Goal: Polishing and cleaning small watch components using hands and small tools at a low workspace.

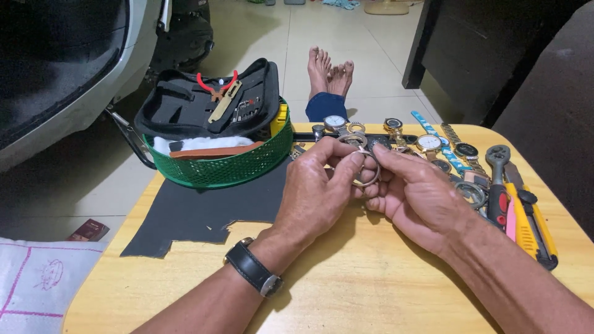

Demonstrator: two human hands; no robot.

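Over the middle of the wooden desk point(346, 278), near its far edge, the left hand point(315, 192) and right hand point(414, 198) both pinch a small metal watch point(362, 162), seemingly light, slippery, best gripped by its rim.

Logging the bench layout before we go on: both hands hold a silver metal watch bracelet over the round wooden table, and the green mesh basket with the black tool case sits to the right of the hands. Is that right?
Not quite. The head view shows the green mesh basket with the black tool case to the left of the hands, not the right. The left hand and right hand do hold the silver metal watch bracelet over the round wooden table.
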